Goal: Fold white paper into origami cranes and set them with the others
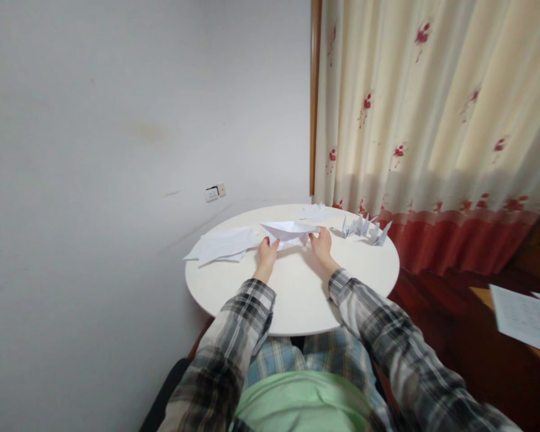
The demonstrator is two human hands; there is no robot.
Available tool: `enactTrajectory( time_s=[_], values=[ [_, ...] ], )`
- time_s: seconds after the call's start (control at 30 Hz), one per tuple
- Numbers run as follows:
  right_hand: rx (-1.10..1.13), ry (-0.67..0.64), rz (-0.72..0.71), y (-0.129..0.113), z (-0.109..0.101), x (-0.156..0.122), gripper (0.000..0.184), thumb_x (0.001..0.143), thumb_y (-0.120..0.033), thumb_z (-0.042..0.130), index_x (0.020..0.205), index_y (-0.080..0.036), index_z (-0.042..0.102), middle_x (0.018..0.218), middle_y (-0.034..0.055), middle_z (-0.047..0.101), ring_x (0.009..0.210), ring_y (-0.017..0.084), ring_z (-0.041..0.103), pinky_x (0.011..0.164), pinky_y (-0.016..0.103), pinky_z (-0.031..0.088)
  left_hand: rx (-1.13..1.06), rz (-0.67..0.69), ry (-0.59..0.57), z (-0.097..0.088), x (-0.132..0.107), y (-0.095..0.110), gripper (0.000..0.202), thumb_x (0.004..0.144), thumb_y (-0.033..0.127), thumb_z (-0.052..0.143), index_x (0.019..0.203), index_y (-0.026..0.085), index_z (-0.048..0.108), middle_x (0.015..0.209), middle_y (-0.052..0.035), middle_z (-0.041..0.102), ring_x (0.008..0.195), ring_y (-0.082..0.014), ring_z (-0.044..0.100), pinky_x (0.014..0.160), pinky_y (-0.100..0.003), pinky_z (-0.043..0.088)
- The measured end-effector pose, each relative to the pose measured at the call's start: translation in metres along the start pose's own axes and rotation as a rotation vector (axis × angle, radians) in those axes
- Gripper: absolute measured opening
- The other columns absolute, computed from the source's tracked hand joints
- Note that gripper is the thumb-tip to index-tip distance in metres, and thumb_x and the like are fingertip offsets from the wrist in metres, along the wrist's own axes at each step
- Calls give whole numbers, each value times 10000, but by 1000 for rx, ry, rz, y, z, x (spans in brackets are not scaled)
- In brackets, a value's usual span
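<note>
Between my two hands is a partly folded sheet of white paper (288,230), held a little above the round white table (297,300). My left hand (267,255) grips its left side, thumb on the near face. At its right end, my right hand (323,246) pinches the paper near the corner. Folded layers spread open in a long pointed shape, wide from left to right. The fingertips behind the paper are hidden. Several folded paper cranes (364,227) stand on the table to the right of my right hand.
Loose white sheets (227,245) lie at the table's left, one corner over the edge. More paper (317,212) lies at the far side. A wall with a socket (212,194) is at the left, a flowered curtain (400,120) behind right. Printed sheets (528,318) rest lower right.
</note>
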State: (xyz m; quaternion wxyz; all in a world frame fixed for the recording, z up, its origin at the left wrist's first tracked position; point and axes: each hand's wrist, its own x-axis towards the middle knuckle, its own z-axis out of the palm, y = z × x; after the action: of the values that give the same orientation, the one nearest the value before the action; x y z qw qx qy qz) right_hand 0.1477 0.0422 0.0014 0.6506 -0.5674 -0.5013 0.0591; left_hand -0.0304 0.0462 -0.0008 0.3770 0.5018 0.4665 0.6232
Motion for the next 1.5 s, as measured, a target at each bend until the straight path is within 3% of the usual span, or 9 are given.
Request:
enactTrajectory(
  time_s=[0.17, 0.27, 0.4, 0.5, 0.63, 1.03, 1.17, 1.33, 1.5],
  values=[
    [-35, 2, -29, -6, -4, -3, 60, 791, -234, 563, 735, -219, 580, 920, 101, 694, 947, 266, 594, 932, 408, 422, -233, -106, -78, 6, -2, 11, 221, 826, 382, 682, 857, 177, 608, 864, -36, 688, 747, -141, 632, 670, -256, 523],
    [-38, 14, 11, -9, -6, -4, 96, 756, -223, 570, 676, -238, 518, 833, 71, 669, 873, 248, 578, 892, 385, 418, -405, -234, -179, 10, -4, 15, 411, 819, 567, 677, 917, 173, 617, 855, -43, 689, 733, -140, 651, 746, -294, 549],
    [-39, 44, 68, -12, -9, -4, 126, 728, -230, 574, 663, -254, 469, 773, 47, 635, 826, 239, 560, 850, 366, 408, -392, -289, -390, 10, -12, 18, 522, 729, 645, 744, 925, 178, 620, 987, -85, 699, 1052, -230, 690, 975, -383, 517],
    [-44, 63, 92, -13, -10, -3, 127, 739, -247, 562, 674, -258, 453, 777, 46, 632, 815, 236, 561, 836, 360, 407, -280, -251, -536, 7, -19, 18, 522, 693, 623, 780, 975, 208, 636, 1252, -109, 668, 1308, -281, 583, 1114, -455, 422],
    [-15, 20, 42, -14, -9, -5, 107, 730, -247, 575, 675, -251, 484, 787, 45, 645, 838, 234, 575, 849, 358, 419, -102, -211, -661, 6, -25, 19, 508, 654, 515, 837, 1049, 243, 669, 1376, -94, 635, 1368, -289, 530, 1161, -488, 364],
    [28, -124, -225, -12, 2, -10, 115, 759, -191, 647, 662, -237, 605, 821, 59, 723, 872, 241, 646, 871, 381, 478, -71, -108, -497, 10, -33, 22, 397, 656, 267, 821, 1022, 163, 711, 1024, -84, 748, 905, -184, 670, 914, -348, 502],
    [-1, -152, -239, -12, 2, -11, 119, 774, -192, 658, 667, -234, 629, 839, 68, 739, 882, 249, 665, 865, 381, 493, -163, -22, -374, 14, -25, 18, 322, 686, 167, 767, 993, 151, 673, 1017, -81, 743, 913, -174, 670, 1009, -376, 479],
    [-34, -182, -231, -13, 0, -10, 105, 760, -168, 658, 675, -225, 637, 879, 78, 747, 905, 250, 680, 901, 384, 498, -200, -41, -217, 18, -10, 6, 364, 620, 52, 723, 947, 174, 621, 925, -35, 712, 898, -188, 671, 1003, -394, 483],
    [-13, -190, -210, -15, -1, -11, 84, 740, -179, 655, 681, -229, 621, 879, 75, 737, 909, 246, 666, 896, 379, 495, -170, 20, -215, 16, -8, 5, 391, 597, 99, 749, 962, 178, 634, 945, -49, 725, 934, -233, 683, 996, -431, 488]
  ],
)
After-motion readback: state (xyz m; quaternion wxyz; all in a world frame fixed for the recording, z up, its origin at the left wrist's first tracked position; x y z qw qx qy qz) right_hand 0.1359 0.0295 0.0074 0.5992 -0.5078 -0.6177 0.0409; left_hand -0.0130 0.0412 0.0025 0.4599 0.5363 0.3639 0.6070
